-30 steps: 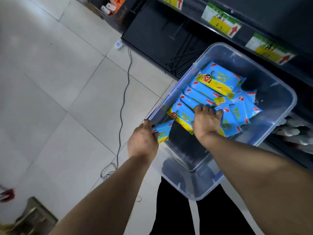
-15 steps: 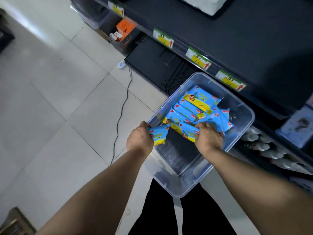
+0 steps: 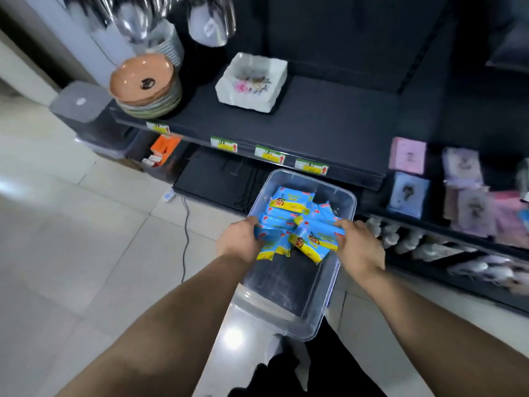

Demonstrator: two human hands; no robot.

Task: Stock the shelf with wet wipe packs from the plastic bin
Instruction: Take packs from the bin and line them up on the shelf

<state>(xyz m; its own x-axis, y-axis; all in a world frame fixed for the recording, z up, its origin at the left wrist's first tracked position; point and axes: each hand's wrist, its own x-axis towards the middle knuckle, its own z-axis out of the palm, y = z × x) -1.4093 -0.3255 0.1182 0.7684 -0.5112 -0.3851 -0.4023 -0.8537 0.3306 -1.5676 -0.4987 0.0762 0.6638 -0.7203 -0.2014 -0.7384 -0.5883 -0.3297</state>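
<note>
A clear plastic bin [image 3: 289,316] stands on the floor in front of the dark shelf [image 3: 329,130]. Several blue and yellow wet wipe packs [image 3: 292,200] lie in its far half. My left hand [image 3: 239,240] grips blue packs [image 3: 272,245] above the bin's left side. My right hand [image 3: 359,247] grips other packs [image 3: 315,243] at their right end, above the bin's right side. The two bunches meet between my hands.
The shelf board carries stacked orange bowls [image 3: 143,84] at left and white square plates [image 3: 252,81] beside them, with bare dark board to the right. Price tags [image 3: 269,154] line its edge. Boxes [image 3: 409,193] fill lower shelves at right. A cable [image 3: 186,224] runs over the floor tiles.
My head has tilted up, so the shelf and its dishes came into view. My right hand moved to the bin's right side and both hands lifted packs up.
</note>
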